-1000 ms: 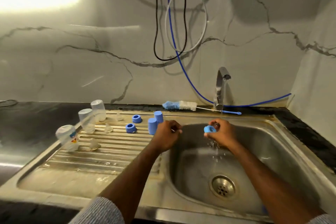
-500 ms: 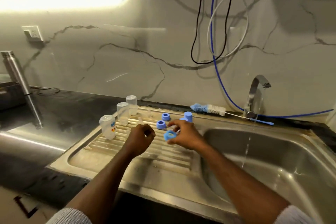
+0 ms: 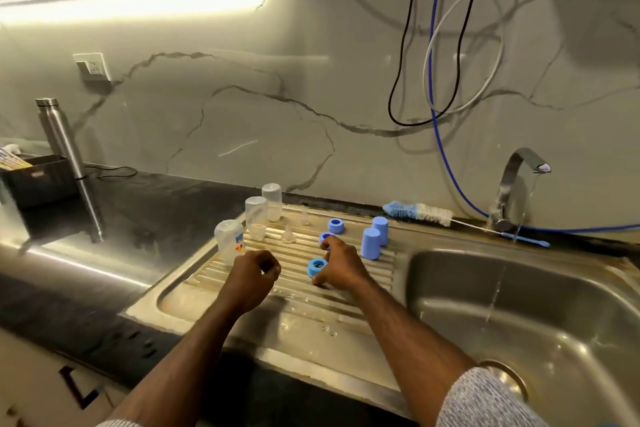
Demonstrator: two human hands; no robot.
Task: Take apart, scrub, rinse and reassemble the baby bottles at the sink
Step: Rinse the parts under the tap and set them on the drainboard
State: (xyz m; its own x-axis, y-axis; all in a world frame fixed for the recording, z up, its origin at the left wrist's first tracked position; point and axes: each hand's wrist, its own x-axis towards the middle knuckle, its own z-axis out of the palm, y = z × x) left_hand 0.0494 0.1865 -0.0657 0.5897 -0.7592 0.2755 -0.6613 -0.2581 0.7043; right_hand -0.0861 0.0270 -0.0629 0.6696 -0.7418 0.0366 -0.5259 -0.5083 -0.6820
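On the ribbed steel drainboard, the right hand pinches a blue plastic bottle ring (opening upward); the left hand curls emptily.

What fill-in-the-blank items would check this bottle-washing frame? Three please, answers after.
1. The right hand sets a blue ring on the ribbed ____.
2. The number of clear bottles standing upside down on the drainboard is ____.
3. The bottle brush lies on the rim behind the sink, beside the ____.

Answers: drainboard; three; tap
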